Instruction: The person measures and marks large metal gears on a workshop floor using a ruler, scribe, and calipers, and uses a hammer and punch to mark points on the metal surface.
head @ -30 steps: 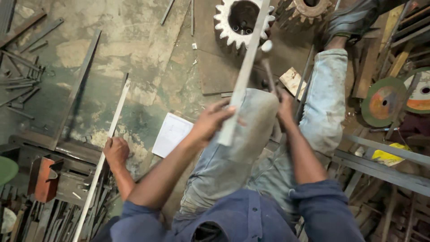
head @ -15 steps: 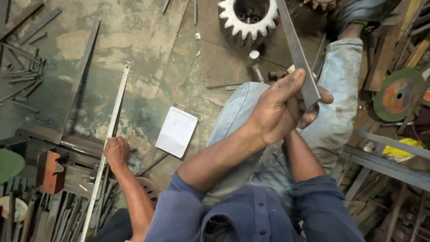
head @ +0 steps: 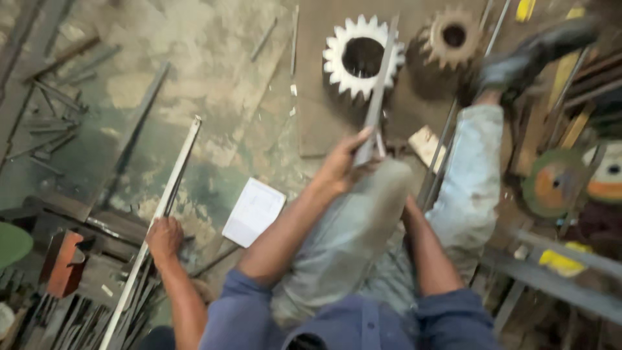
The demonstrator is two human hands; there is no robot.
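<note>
While the knees are drawn up beneath the camera, a long flat grey steel strip [head: 378, 97] is clenched at its lower end by the left hand [head: 343, 165], just nearer than the white toothed gear wheel [head: 361, 58]. The right hand [head: 407, 206] is largely hidden behind the knee, nearer than the gear; its grip cannot be told. Judgement: the strip is best kept steady, held close to its end. Left of the gear, a white paper sheet [head: 254, 212] and a co-worker's hand [head: 165, 236] on a pale bar [head: 157, 220] are noted.
</note>
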